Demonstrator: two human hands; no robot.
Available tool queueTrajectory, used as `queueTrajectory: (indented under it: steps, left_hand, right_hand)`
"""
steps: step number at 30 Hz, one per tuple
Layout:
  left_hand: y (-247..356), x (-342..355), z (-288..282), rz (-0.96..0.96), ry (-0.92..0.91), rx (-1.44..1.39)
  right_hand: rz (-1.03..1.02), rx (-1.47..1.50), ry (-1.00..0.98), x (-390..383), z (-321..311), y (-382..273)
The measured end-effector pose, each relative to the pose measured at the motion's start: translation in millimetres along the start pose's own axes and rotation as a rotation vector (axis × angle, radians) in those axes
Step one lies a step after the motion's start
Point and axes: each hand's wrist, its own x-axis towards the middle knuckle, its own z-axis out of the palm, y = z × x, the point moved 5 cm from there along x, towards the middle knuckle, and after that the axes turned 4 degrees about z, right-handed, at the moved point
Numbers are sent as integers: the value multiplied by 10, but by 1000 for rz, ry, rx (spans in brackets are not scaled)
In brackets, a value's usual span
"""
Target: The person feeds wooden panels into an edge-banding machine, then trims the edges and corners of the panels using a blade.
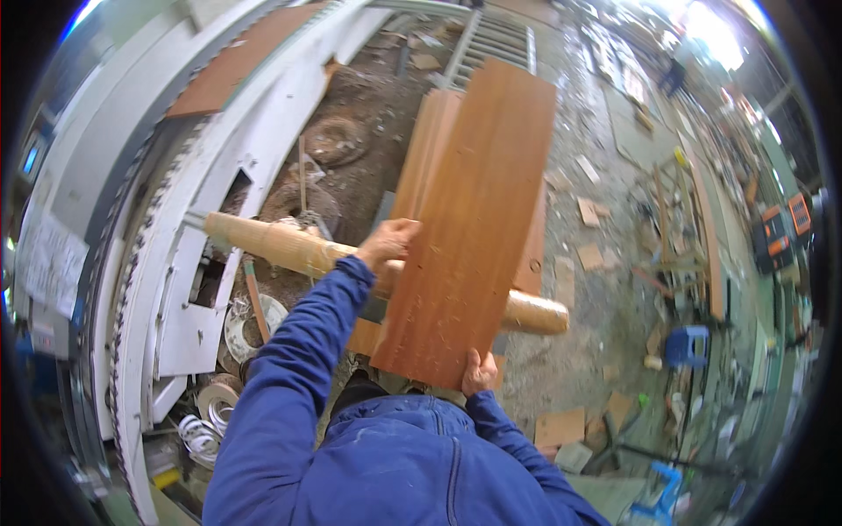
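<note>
Wood-grain board between the two hands, its long axis running from the near end at the wearer's waist outward and slightly right, above a wrapped roll that crosses beneath it and shows on both sides. Left hand closed on the left long edge, partway out; right hand closed round the near right corner, so the nearer of the two to the body. Most of the length reaches beyond both, over further brown boards.
</note>
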Motion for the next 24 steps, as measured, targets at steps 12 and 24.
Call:
queueTrajectory:
  steps: [12, 24]
  left_hand:
    - [299, -891, 394, 485, 808, 29]
    - [478, -2179, -141, 567, 630, -372]
  right_hand:
    - [239, 206, -47, 87, -41, 109]
    - [-576, -160, -84, 1342, -479, -786]
